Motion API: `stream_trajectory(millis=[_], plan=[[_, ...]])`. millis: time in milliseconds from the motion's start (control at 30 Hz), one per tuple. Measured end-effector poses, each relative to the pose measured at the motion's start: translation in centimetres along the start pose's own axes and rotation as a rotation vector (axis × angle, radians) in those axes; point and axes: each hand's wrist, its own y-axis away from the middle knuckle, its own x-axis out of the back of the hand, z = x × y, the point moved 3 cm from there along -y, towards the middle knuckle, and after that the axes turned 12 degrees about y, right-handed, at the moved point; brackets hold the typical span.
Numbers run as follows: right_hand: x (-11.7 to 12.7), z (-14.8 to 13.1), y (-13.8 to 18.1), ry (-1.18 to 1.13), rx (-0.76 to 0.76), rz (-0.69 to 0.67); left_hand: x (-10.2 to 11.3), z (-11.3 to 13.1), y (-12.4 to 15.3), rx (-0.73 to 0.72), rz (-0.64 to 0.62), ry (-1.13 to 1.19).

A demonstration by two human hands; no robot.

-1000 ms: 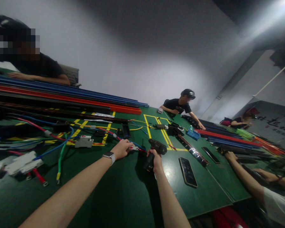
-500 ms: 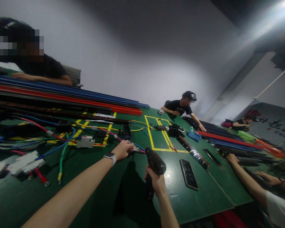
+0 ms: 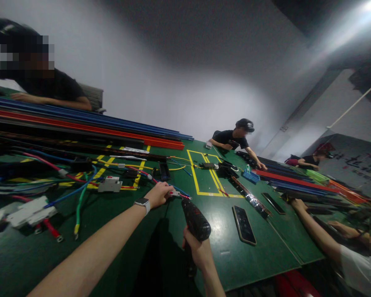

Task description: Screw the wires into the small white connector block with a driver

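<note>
My left hand (image 3: 159,195), with a watch on its wrist, has its fingers closed round a small white block (image 3: 174,193) with a red mark on it. Red and blue wires (image 3: 184,196) run out of the block's right side; most of it is hidden by the fingers. In my right hand (image 3: 198,250) is a black cordless drill (image 3: 195,220), gripped by its handle. Its nose points up and away, just below the wire ends and apart from the block. A white circuit breaker (image 3: 110,184) lies to the left of my left hand.
Several coloured cables and another white breaker (image 3: 32,211) cover the left of the green table (image 3: 225,243). Long blue and red channels (image 3: 170,142) lie along the back. A phone (image 3: 244,225) rests right of the drill. Co-workers sit across the table and at right.
The drill in my right hand has come down and slightly left, its nose away from the wires. My left hand stays at the block.
</note>
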Motion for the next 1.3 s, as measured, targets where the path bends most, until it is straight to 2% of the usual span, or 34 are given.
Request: stream_trajectory(millis=[667, 1300], plan=[[0.0, -1.1, 0.9, 0.041, 0.04, 0.013, 0.1, 0.2, 0.1, -0.007, 0.017, -0.011], [0.0, -0.7, 0.5, 0.025, 0.004, -0.016, -0.1, -0.3, 0.0, 0.001, 0.015, -0.009]])
